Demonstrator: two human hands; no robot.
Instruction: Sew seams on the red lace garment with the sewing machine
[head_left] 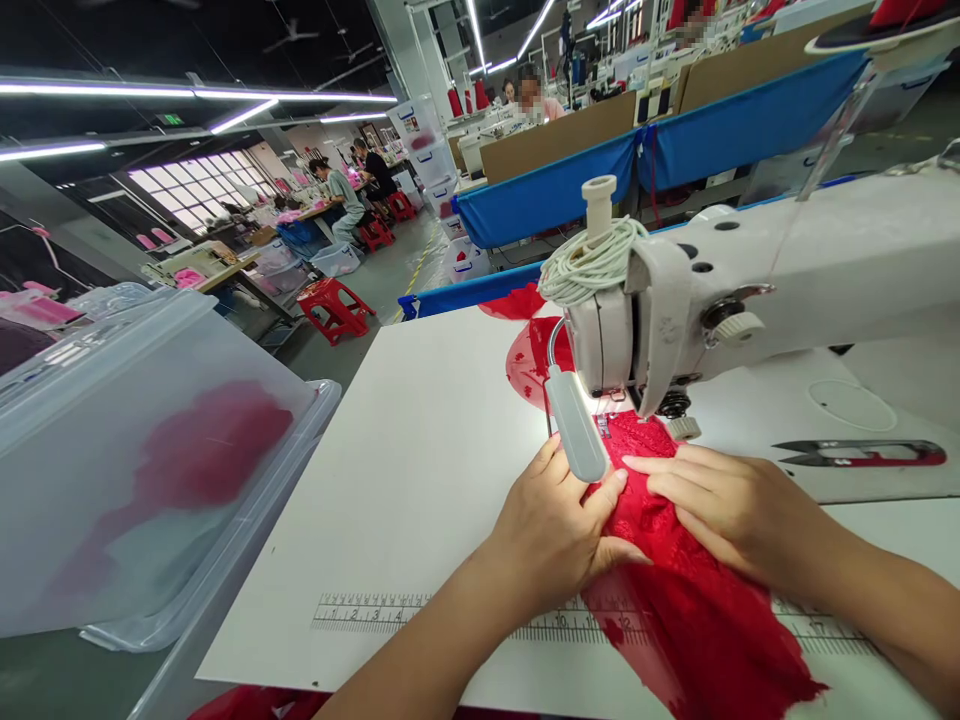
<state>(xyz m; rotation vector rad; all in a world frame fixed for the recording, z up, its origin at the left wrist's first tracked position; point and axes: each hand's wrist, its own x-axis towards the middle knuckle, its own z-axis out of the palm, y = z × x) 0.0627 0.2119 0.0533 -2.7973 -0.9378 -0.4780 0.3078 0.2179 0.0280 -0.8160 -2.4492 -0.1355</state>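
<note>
Red lace fabric [645, 500] lies under the head of a white sewing machine [615, 340] and trails toward me over the table edge. My left hand [559, 515] is at the fabric's left edge, its thumb and a finger closed on the cloth. Some of its fingertips are hidden behind a small grey lamp [576, 425] on a bent neck. My right hand [739, 510] rests on top of the lace with fingers stretched out flat, close to the left fingertips. The needle area is mostly hidden by the machine head and lamp.
Black-and-red thread snips [862, 454] lie on the machine bed at right. A printed ruler [375, 612] runs along the white table [360, 500]. At left stands a translucent plastic bin [150, 480] with red cloth inside. A red stool [334, 308] and seated people [341, 195] are beyond.
</note>
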